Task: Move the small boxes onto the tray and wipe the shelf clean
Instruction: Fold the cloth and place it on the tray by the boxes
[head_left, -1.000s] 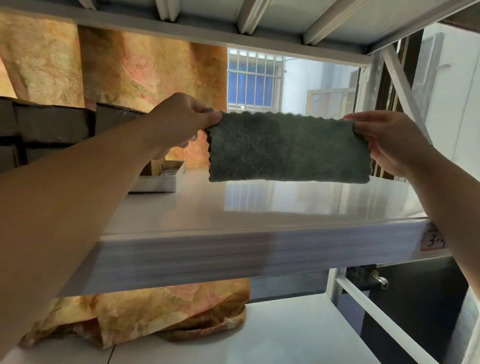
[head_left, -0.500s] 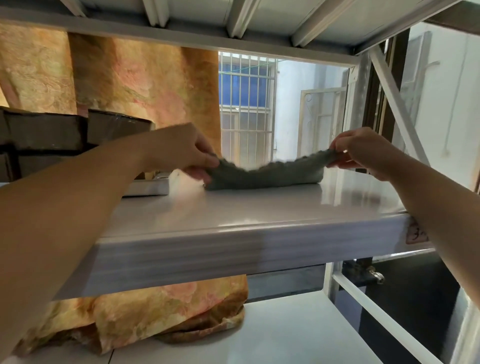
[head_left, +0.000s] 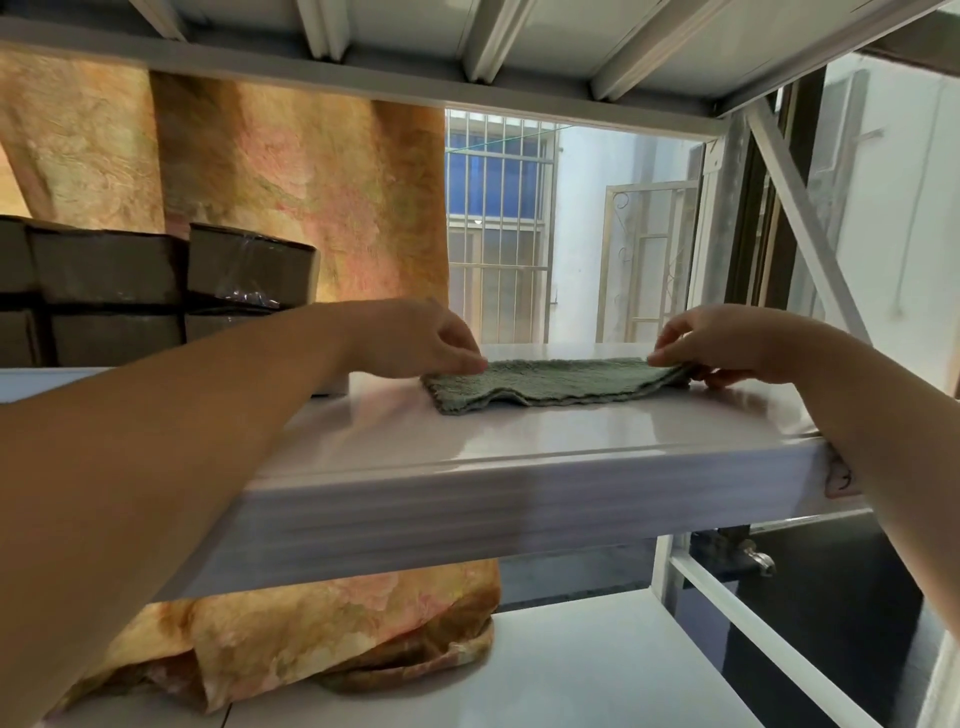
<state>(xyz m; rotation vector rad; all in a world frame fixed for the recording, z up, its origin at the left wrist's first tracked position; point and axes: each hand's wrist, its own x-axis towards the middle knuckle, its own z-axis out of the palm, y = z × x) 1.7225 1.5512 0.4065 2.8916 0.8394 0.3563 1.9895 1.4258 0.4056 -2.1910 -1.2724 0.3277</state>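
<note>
From the head view, the green cloth lies flat on the white shelf, its long side running left to right between the hands. The left hand pinches its left end and the right hand pinches the slightly raised right end. The cloth looks fuzzy, its near edge rippled.

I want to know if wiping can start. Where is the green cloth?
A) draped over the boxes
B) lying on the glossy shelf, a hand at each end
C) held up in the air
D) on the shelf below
B: the green cloth lies spread on the shelf, with the left hand and right hand pinching its ends.
</note>
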